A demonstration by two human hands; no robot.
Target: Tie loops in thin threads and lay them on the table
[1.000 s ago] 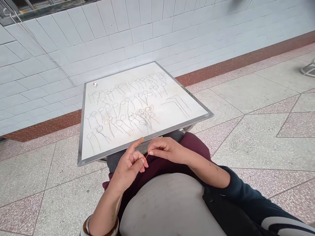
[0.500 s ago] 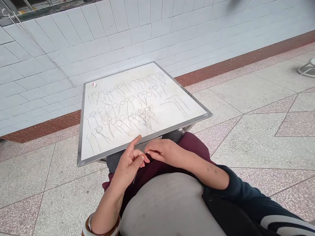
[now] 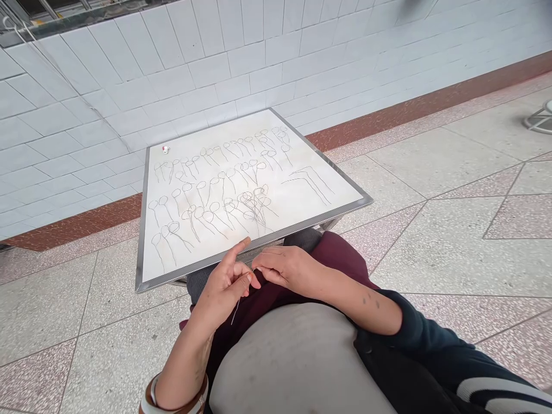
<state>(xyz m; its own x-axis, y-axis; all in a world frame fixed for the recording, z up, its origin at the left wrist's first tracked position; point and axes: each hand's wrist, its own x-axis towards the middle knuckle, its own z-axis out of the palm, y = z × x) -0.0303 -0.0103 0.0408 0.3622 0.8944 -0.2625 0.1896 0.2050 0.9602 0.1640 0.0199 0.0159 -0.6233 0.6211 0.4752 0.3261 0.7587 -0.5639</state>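
Between my two hands, just in front of the table's near edge, is a thin wire. My left hand pinches it between thumb and fingers, index finger stretched out towards the table, and the wire's tail hangs below. Close against it, the fingertips of my right hand are pressed together on the wire's other end, which they mostly hide. On the white table lie several looped wires in rough rows, each a ring with a tail. Some overlap in a tangled cluster.
A few bent wires without rings lie at the table's right side. Near the far left corner sits a small red and white object. A tiled wall stands behind the table. To the far right is a round stool on the floor.
Both hands stay in nearly the same place, with slight shifts of the fingers. The wire's tail below my left hand hangs a little lower and further left.
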